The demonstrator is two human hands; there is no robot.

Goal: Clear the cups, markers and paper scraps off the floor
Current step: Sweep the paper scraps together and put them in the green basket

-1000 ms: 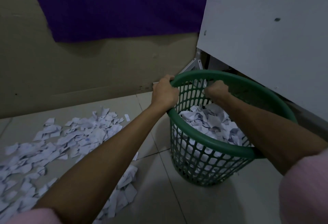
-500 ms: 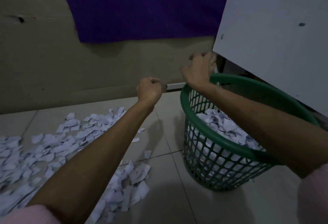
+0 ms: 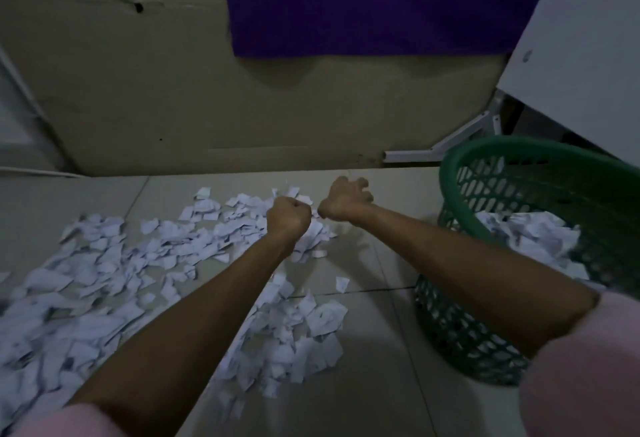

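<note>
Both hands have left the basket and reach back over scraps on the floor.

Floor (image 3: 363, 384), scraps (image 3: 114, 284), half-filled basket (image 3: 460, 166) at right; left hand (image 3: 289, 216) fisted empty, right hand (image 3: 344, 202) fingers loosely curled, empty: another scoop likely.

Pale tiled floor (image 3: 363, 384), grout lines visible. Torn white paper scraps (image 3: 114, 280) lie directly on it in a broad scatter across the left and centre, with a denser clump (image 3: 298, 336) near the middle. Green lattice basket (image 3: 460, 325) stands on the floor at right, apart from the scraps.
</note>
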